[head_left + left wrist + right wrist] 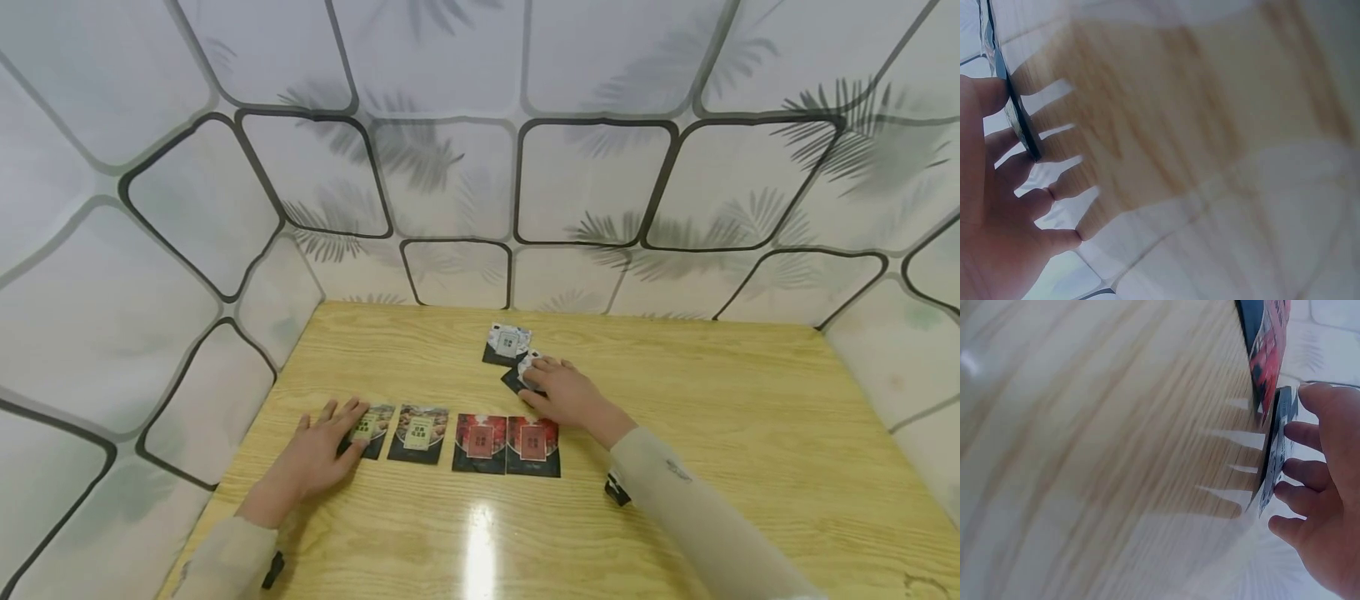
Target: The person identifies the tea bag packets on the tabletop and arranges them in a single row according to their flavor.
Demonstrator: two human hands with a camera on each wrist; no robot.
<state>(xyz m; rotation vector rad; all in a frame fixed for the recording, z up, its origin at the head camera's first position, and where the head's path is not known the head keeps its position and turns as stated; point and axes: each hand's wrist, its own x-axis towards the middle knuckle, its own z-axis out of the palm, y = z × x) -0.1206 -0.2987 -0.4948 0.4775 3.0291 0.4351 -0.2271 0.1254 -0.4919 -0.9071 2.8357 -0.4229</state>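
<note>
My left hand point(318, 450) rests on a flat packet with a green label point(382, 419), fingers spread and partly covering it. In the left wrist view this packet point(1020, 122) shows edge-on beneath the fingers. A matching green-label packet point(417, 435) lies just to its right. My right hand point(566, 392) reaches out over a tilted black-and-white packet point(515, 381), fingertips touching its top. Behind it lies another black-and-white packet point(507, 343), close to its upper corner. Two red packets point(480, 443) lie side by side in the front row, nearer me than the right hand.
The packets lie on a wooden table point(675, 375). Patterned walls point(465, 183) stand along its back and sides. A small black object point(618, 490) is partly hidden by the right sleeve point(690, 492). Glare point(480, 550) shines on the front of the table.
</note>
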